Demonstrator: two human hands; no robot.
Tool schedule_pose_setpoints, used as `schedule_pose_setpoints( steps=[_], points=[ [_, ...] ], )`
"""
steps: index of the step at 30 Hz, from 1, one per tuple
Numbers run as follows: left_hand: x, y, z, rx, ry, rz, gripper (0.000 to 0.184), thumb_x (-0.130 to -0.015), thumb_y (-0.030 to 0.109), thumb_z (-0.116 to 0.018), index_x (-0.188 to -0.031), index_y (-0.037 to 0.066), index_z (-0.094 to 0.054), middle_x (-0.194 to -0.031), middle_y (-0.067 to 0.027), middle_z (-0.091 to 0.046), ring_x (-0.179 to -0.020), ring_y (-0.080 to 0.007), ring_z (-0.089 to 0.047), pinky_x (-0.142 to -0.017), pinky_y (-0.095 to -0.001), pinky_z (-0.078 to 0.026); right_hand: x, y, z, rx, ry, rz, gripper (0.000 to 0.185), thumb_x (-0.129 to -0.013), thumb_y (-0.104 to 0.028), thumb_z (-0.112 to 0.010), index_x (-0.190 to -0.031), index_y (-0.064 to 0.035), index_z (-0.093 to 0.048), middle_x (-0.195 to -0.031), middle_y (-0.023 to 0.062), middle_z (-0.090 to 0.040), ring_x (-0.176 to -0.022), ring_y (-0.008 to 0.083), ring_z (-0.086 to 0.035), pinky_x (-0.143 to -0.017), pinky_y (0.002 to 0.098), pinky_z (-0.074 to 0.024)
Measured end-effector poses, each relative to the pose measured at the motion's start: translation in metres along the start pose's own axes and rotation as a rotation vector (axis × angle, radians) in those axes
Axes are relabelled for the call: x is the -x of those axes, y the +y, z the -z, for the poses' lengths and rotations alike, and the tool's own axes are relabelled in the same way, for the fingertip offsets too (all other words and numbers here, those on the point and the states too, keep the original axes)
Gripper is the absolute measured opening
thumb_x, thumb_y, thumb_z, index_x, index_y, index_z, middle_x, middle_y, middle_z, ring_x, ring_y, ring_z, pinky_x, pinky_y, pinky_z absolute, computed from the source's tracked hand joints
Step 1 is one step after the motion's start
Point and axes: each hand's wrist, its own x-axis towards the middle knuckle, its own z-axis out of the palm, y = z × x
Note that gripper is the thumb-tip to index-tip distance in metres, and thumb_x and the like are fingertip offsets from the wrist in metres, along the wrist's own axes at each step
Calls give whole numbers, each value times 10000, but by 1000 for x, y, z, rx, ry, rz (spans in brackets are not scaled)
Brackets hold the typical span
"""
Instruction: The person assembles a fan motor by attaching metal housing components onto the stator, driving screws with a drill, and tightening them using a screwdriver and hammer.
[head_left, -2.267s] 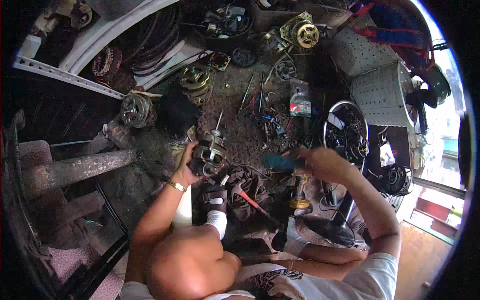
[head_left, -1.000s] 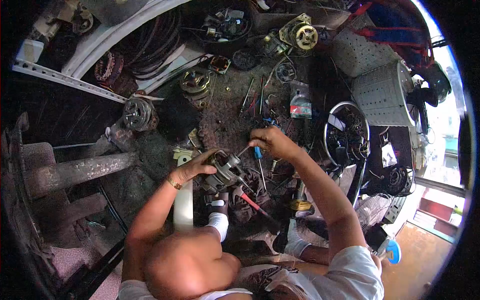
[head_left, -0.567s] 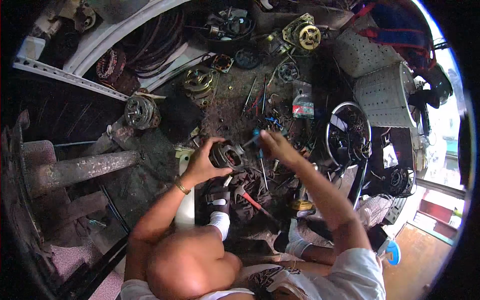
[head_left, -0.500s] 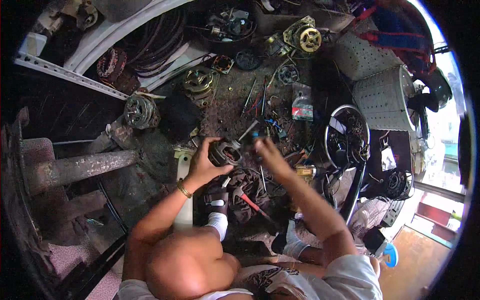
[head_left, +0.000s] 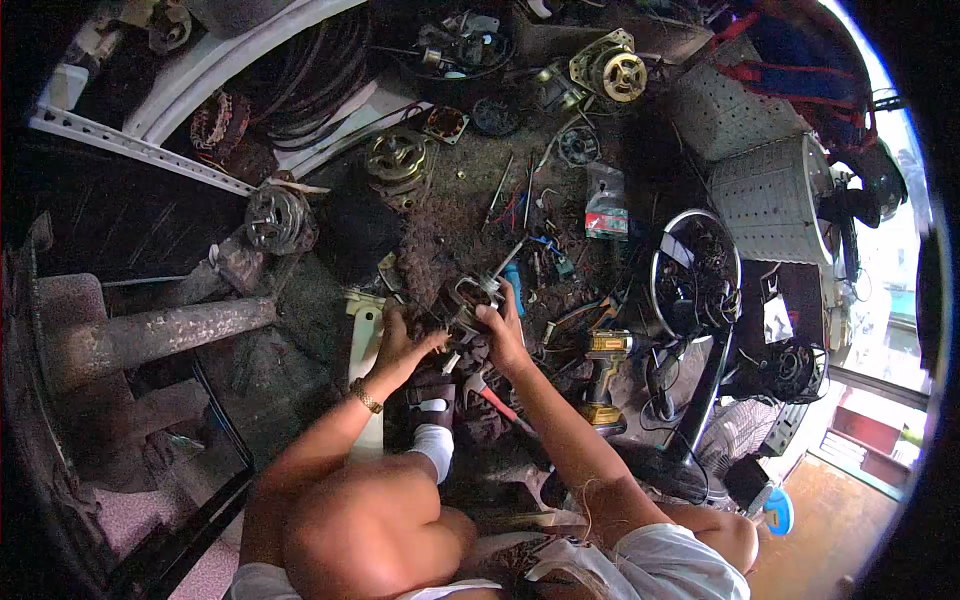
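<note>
A small metal motor [head_left: 468, 305] with a long shaft pointing up and to the right is between my hands, above the dirty floor. My right hand [head_left: 503, 335] is closed round its right side. At its lower left is my left hand [head_left: 402, 350], with thumb and fingers apart; whether they touch the motor is hard to tell. A blue-handled tool [head_left: 513, 288] lies just right of the motor. Below are a red-handled hammer [head_left: 495, 400] and a dark cloth. A yellow and black cordless drill [head_left: 605, 375] stands to the right.
Beyond the hands lie screwdrivers [head_left: 528, 190], a plastic packet [head_left: 605, 205] and several motors, one gold-coloured [head_left: 622, 75]. A round metal-rimmed container [head_left: 738, 270] of wires is at right, near a perforated drum [head_left: 770, 195]. A rusty pipe [head_left: 170, 335] reaches in from the left.
My right hand has moved left and down from the tool area onto the motor. My left hand has shifted lower and loosened from the motor's side. The drill is now in full view.
</note>
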Motion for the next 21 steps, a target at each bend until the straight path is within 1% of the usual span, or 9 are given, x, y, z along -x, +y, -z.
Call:
schedule_pose_setpoints(
  steps=[1,3,4,5,7,11,15,17,21],
  points=[
    [-1,-6,3,0,0,4,759,-696,348,-762,-1185,-22,-315,-1125,-142,-395,-1056,-249,-443,-921,-434,-377,-2,-1,1,97,-75,54,709,-738,-241,-668,-1306,-45,-293,-1184,134,-457,-1085,233,-459,-906,345,-397],
    [1,23,4,-888,206,-279,790,-699,434,-742,-1185,-42,-341,-1150,-166,-401,-1101,-282,-422,-973,-442,-313,2,-3,-1,194,-142,106,719,-727,-251,-663,-1308,-48,-292,-1212,140,-435,-1121,235,-430,-929,344,-377],
    [3,28,4,-714,152,-231,837,-727,398,-708,-1305,-27,-276,-1201,-175,-437,-1195,-255,-358,-1055,-408,-186,3,-5,-6,271,-126,139,740,-715,-263,-664,-1314,-51,-286,-1230,142,-416,-1132,234,-416,-943,345,-362],
    [1,27,2,-716,153,-235,837,-727,398,-708,-1305,-27,-276,-1201,-175,-437,-1195,-255,-358,-1055,-408,-186,3,-6,-11,347,-113,173,760,-703,-274,-665,-1320,-54,-280,-1248,143,-398,-1144,233,-401,-957,345,-347],
    [1,23,0,232,-237,-80,868,-686,425,-757,-1297,-10,-318,-1267,-136,-421,-1186,-239,-390,-1000,-369,-300,0,1,-14,242,-132,129,804,-687,-294,-666,-1339,-57,-260,-1242,140,-403,-1141,243,-403,-975,352,-327],
    [-11,3,16,553,-319,57,1025,-634,472,-776,-1399,80,-217,-1296,-40,-429,-1162,-151,-444,-936,-325,-415,0,-12,-23,241,-192,115,825,-698,-300,-649,-1364,-56,-228,-1264,150,-393,-1160,254,-395,-1004,354,-290],
    [-20,-9,23,590,-325,14,990,-668,450,-760,-1405,92,-204,-1297,-29,-439,-1170,-159,-445,-953,-335,-407,-16,3,-9,388,-286,98,870,-722,-364,-606,-1409,-71,-161,-1342,176,-334,-1235,285,-345,-1023,378,-273],
    [-24,-24,25,696,-290,86,873,-689,416,-752,-1364,89,-306,-1264,-48,-487,-1123,-180,-499,-933,-348,-428,-16,3,-11,155,-284,-104,862,-732,-376,-589,-1411,-62,-160,-1350,178,-323,-1254,294,-322,-1042,387,-241],
    [-21,-31,27,740,-298,500,542,-752,436,-676,-1172,127,-528,-1089,-53,-608,-978,-203,-588,-846,-388,-479,-6,0,-3,686,-376,122,793,-835,-478,-499,-1396,-25,-170,-1393,222,-289,-1266,326,-316,-1042,392,-247]
  ],
)
